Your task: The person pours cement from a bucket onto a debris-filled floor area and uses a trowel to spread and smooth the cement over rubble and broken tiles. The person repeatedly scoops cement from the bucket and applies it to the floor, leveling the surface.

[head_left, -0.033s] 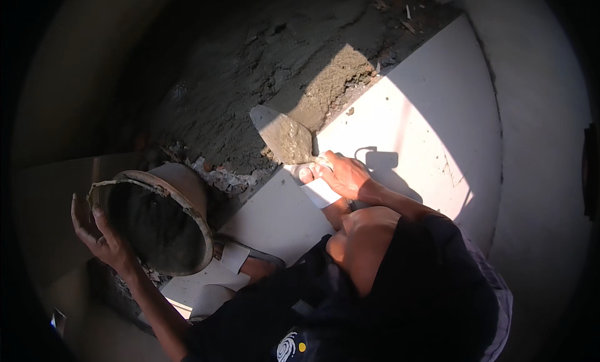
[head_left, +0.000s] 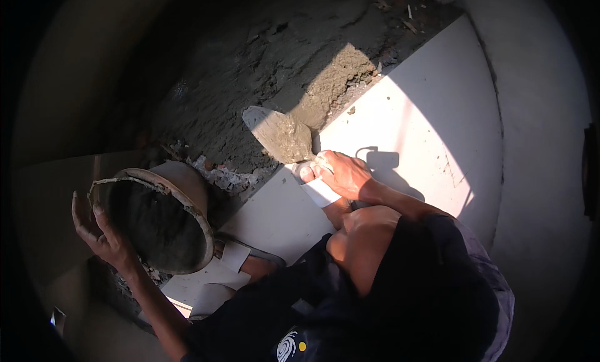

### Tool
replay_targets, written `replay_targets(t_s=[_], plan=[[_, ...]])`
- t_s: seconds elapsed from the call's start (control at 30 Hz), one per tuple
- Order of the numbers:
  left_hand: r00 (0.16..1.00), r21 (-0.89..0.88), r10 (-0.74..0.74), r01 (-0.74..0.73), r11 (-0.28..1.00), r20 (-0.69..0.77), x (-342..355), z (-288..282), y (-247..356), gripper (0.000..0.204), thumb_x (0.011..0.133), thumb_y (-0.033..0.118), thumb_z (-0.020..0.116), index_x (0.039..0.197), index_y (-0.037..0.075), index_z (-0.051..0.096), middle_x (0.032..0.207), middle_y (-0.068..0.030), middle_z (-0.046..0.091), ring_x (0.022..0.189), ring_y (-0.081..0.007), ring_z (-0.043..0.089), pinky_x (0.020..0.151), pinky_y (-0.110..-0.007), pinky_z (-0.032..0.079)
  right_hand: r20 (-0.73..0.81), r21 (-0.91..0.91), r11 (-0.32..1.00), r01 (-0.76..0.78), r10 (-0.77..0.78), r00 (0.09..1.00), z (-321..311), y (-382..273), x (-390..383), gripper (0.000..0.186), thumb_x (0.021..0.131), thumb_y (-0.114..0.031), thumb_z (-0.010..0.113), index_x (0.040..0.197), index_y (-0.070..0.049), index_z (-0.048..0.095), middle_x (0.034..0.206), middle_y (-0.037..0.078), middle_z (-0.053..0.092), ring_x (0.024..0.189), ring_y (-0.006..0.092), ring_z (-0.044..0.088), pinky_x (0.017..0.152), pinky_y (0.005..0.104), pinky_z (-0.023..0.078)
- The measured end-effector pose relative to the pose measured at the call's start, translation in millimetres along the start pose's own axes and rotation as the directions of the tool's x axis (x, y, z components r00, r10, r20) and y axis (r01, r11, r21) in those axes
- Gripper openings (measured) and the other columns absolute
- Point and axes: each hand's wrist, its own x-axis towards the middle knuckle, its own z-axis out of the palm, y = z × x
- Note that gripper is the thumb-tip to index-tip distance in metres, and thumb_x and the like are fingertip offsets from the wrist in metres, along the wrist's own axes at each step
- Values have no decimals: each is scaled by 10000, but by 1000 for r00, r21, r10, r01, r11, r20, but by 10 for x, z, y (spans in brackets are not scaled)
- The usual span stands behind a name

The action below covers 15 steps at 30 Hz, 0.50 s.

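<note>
My right hand (head_left: 342, 173) is closed round the handle of a pointed trowel (head_left: 282, 134). Wet grey mortar coats the blade, whose tip points away to the left over the mortar bed (head_left: 250, 81). My left hand (head_left: 103, 237) is at the near left side of a bucket (head_left: 199, 228), fingers stretched and apart, one fingertip by the rim. Whether it touches the rim I cannot tell. The bucket leans toward me, its inside dark, with grey material that is hard to make out.
Large pale tiles (head_left: 269, 206) run diagonally along the mortar's edge. My sandalled feet stand on them, one (head_left: 265, 259) beside the bucket, one under my right hand. Rubble (head_left: 219, 174) lies between bucket and tiles. A pale wall (head_left: 544, 143) rises at the right.
The trowel blade has turned slightly, its tip now a little farther left. Both hands stay almost in place, and the bucket looks nearly the same.
</note>
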Motion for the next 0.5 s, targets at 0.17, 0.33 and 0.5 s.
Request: replay_targets(t_s=[0.17, 0.33, 0.5], plan=[[1000, -37, -18, 18, 999, 13, -17, 86, -6, 455, 1009, 184, 509, 1393, -41, 413, 1423, -161, 461, 1308, -253, 459, 1091, -371, 370, 48, -277, 960, 51, -40, 998, -151, 2, 349, 407, 950, -396, 532, 1182, -63, 503, 989, 224, 603, 842, 422, 642, 733, 506, 522], [1000, 4, -19, 19, 1000, -9, -24, 2, -84, 460, 1006, 203, 510, 1390, -35, 423, 1401, -166, 480, 1302, -251, 461, 1093, -370, 365, -196, -310, 909, -279, 227, 954, -435, 559, 536, 377, 948, -365, 525, 1147, -44, 521, 1036, 279, 619, 870, 436, 664, 779, 523, 530], [993, -51, -116, 116, 992, -5, -67, -69, -161, 455, 1005, 212, 510, 1385, -28, 438, 1395, -167, 487, 1296, -251, 466, 1089, -369, 366, -407, 6, 870, -494, 453, 793, -1152, 941, 704, 505, 966, -443, 470, 1235, -19, 526, 1147, 297, 621, 1077, 435, 608, 946, 503, 465]])
